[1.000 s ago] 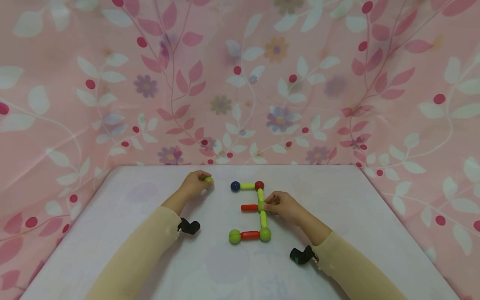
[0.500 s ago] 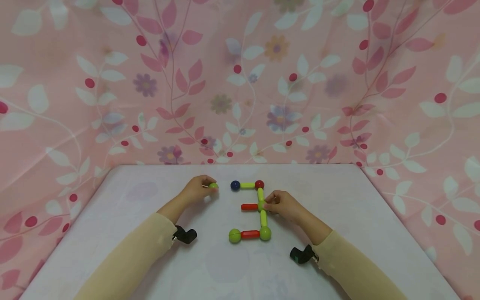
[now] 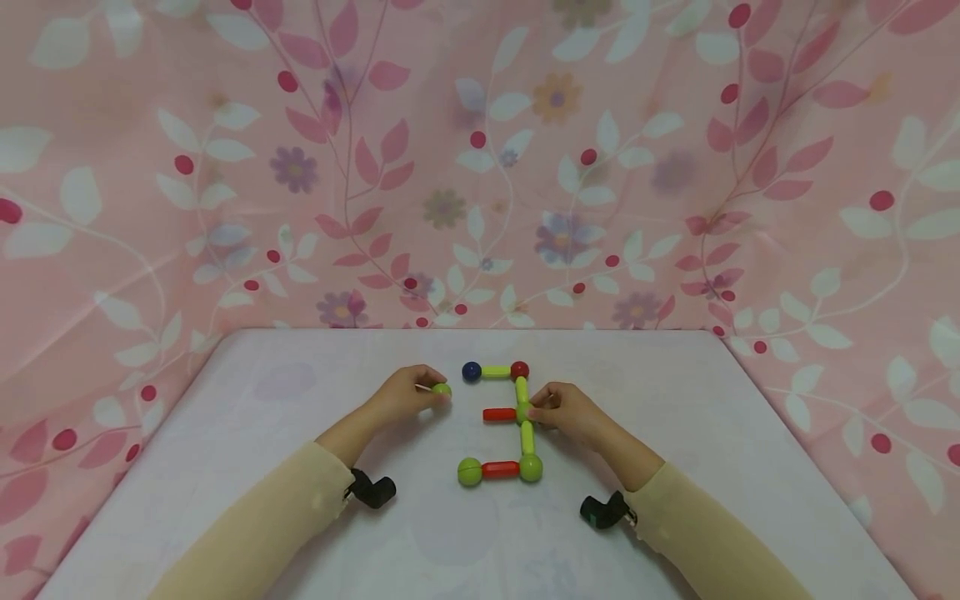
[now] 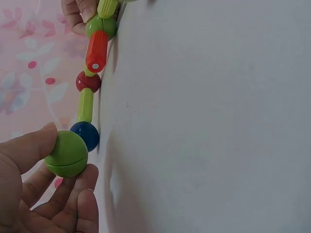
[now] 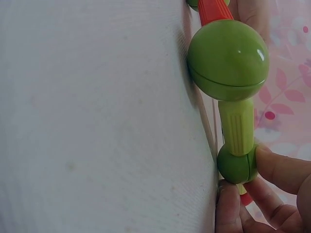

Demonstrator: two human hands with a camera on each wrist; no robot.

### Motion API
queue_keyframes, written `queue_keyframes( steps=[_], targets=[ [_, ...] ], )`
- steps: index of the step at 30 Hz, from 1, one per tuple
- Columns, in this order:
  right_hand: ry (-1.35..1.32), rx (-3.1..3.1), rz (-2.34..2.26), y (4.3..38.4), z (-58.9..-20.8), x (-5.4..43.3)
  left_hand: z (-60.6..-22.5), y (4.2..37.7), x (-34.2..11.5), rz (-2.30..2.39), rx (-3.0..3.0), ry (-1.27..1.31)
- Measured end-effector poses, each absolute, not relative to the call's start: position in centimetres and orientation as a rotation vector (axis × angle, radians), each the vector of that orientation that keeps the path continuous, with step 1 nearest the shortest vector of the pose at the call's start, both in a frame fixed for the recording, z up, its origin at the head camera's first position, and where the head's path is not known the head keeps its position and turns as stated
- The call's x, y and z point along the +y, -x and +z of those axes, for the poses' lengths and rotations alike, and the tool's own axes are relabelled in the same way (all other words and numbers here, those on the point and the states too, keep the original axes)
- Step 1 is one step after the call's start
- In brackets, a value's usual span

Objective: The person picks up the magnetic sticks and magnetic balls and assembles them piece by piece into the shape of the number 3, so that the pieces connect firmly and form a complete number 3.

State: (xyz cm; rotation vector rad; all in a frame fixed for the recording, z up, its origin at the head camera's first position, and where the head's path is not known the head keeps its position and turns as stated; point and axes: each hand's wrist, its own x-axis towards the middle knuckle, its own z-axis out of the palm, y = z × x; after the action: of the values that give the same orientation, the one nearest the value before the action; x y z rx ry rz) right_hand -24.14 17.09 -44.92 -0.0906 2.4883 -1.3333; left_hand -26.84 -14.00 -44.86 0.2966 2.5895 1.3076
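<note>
My left hand (image 3: pixel 405 396) pinches a loose green ball (image 4: pixel 67 153) between thumb and fingers, left of a joined ball-and-rod construction. My right hand (image 3: pixel 568 410) grips the construction's middle green ball (image 3: pixel 522 413) from the right. From that ball a red rod (image 3: pixel 498 415) points left, its end bare and apart from the loose ball. Yellow-green rods (image 3: pixel 527 439) link the middle ball to a red ball (image 3: pixel 519 371) above and a green ball (image 5: pixel 228 60) below. The top arm ends in a dark blue ball (image 3: pixel 471 372); the bottom arm ends in another green ball (image 3: pixel 470 472).
A white cloth-covered table (image 3: pixel 285 379) lies under everything. Behind its far edge hangs a pink floral curtain (image 3: pixel 480 167). Black wrist cameras (image 3: pixel 375 490) are strapped at both cuffs.
My left hand has carried the green ball right and nearer to me, towards the red rod's left end. The right hand and the construction stay in place.
</note>
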Motion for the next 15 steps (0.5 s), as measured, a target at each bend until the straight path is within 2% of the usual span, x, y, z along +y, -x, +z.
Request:
queue_keyframes(
  steps=[15],
  targets=[
    [0.103,2.480,-1.343,24.0,-44.9,17.1,-45.4,25.2,-13.7,1.335,2.498,-0.390]
  ],
)
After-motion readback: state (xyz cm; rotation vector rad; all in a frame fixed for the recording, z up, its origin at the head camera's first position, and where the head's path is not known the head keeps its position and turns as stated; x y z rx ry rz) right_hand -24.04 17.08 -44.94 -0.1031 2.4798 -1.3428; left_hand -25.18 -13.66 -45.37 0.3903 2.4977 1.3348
